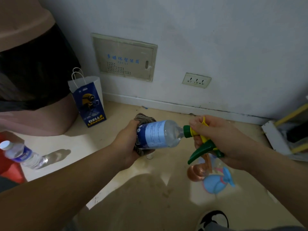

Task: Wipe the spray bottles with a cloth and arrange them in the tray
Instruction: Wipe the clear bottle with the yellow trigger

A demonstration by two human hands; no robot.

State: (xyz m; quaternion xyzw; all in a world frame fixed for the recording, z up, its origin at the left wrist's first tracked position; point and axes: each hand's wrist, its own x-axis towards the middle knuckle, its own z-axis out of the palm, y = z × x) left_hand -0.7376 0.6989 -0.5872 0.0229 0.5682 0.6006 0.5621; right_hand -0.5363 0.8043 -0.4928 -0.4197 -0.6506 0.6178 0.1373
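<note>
Head view, left hand [129, 142] gripping cloth [144, 118] around spray bottle [158, 135] base, right hand [215, 139] clasping its green trigger head [202, 147], bottle lying horizontal, nozzle end rightward.

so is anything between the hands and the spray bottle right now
Yes, on one side. The cloth sits between the left hand and the base of the spray bottle, bunched around it. The right hand grips the green and yellow sprayer end directly, with nothing visible in between.

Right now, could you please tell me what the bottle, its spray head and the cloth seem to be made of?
Bottle: clear glossy plastic, see-through with highlights. Spray head: opaque green-and-yellow moulded plastic, probably. Cloth: brownish ribbed fabric, soft folds.
</note>
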